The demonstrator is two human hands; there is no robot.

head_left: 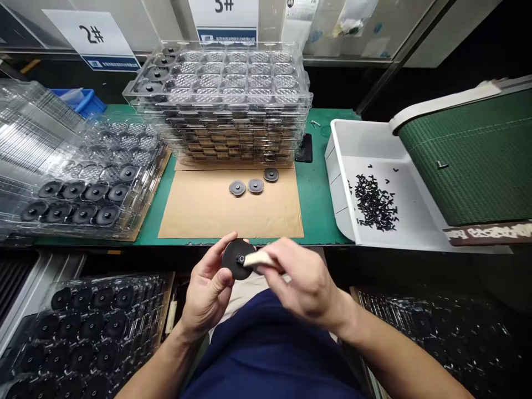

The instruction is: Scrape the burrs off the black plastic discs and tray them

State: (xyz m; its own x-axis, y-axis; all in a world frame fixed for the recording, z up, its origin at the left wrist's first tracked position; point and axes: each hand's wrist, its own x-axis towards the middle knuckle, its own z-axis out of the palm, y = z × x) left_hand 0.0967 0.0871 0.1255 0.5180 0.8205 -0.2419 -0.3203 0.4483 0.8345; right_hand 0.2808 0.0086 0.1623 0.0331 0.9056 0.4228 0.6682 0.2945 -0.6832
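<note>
Holds a black disc (233, 260) in the left hand (208, 285), between the front edge of the counter (320, 221) and the dark blue shirt (270, 343). Pinches the disc by its left side, with the left thumb low by the rim and the pointing finger along the top left edge. Tucks the other left fingers behind, mostly hidden by the disc. Pinches a cream tool (258, 259) in the right hand (301, 280), between thumb and pointing finger, with the other fingers curled in. Points the tip of the tool at the knob in the middle of the disc, right beside it; can't tell for sure if touching.

Seems to read "2#" on the left sign (93, 36), over a blue strip with tiny white writing. Shows a "#" and a cut-off number on the middle sign (224, 16), over a blue strip with small Chinese writing, too blurry to read.

Looks round, thin and dull black, with a short knob and a little hole in the middle of it.

Has three more discs (255, 186) ahead on brown card (199, 210), in front of a tall pile of clear trays (233, 100). Has small black bits (376, 202) heaped in a white bin (415, 219) to the right.
</note>
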